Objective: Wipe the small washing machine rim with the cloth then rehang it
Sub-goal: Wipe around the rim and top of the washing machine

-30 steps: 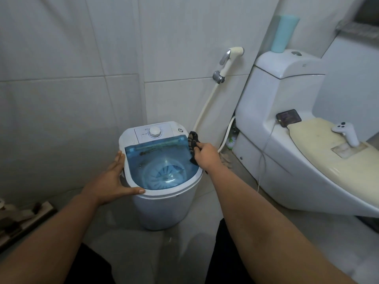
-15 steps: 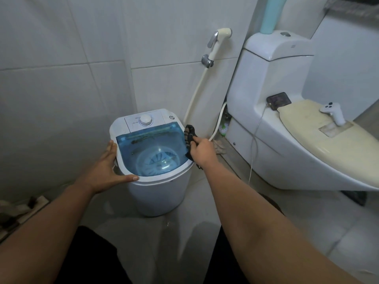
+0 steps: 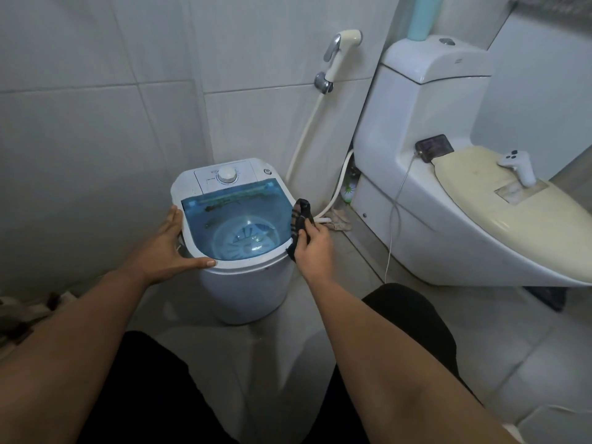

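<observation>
A small white washing machine [image 3: 246, 283] with a blue see-through lid stands on the floor by the tiled wall. My left hand [image 3: 166, 245] rests flat on its left rim, fingers straight, thumb along the front edge. My right hand [image 3: 312, 248] grips a dark striped cloth [image 3: 300, 216] and holds it against the right side of the rim [image 3: 256, 259]. Part of the cloth hangs below my fingers, outside the tub.
A white toilet [image 3: 448, 193] stands to the right, with a phone [image 3: 434, 147] and a white controller [image 3: 519, 166] on its closed lid. A bidet sprayer [image 3: 339, 56] hangs on the wall behind the machine, its hose running down to the floor.
My right hand has slid the cloth along the right rim toward the front. The left hand stays put on the left rim.
</observation>
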Tool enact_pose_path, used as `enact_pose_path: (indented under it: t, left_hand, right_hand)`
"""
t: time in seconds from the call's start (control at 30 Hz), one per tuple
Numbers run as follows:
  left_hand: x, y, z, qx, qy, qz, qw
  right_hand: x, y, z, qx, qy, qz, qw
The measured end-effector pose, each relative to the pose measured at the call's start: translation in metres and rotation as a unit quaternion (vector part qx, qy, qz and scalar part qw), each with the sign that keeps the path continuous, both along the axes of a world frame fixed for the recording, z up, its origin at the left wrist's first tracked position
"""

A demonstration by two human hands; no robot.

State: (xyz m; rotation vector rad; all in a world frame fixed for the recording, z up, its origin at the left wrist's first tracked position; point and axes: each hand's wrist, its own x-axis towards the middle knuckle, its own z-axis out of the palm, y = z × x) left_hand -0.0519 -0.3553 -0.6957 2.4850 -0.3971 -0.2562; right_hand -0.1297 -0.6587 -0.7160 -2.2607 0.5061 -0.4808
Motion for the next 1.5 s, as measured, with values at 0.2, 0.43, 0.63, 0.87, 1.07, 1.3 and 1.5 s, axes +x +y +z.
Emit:
enact_pose_path:
  t: [0.2,0.43,0.63,0.87,1.07,1.3,1.5]
  left_hand:
    - [0.003,0.005,-0.001,-0.015,0.016,-0.001,1.0]
    - [0.004,0.007,0.001,-0.011,0.013,-0.013,1.0]
    - [0.004,0.01,0.002,0.003,0.012,-0.018,1.0]
    - [0.003,0.01,0.005,0.002,0.007,-0.03,1.0]
    - [0.001,0.012,0.004,0.001,0.018,-0.023,1.0]
    - [0.001,0.012,0.005,0.014,0.009,-0.017,1.0]
    - [0.001,0.014,0.001,-0.004,0.009,-0.019,1.0]
  right_hand:
    - [-0.029,0.017,-0.014,-0.052,-0.062,0.028,0.996]
    - [-0.041,0.018,-0.02,-0.157,-0.072,0.1,0.98]
    - [-0.046,0.018,-0.024,-0.267,-0.085,0.152,0.948]
    - [-0.046,0.027,-0.017,-0.343,-0.08,0.229,0.908]
    - [-0.042,0.042,-0.013,-0.376,-0.093,0.268,0.882]
    - [-0.039,0.064,-0.006,-0.398,-0.074,0.29,0.867]
    - [-0.034,0.089,0.0,-0.397,-0.06,0.282,0.872]
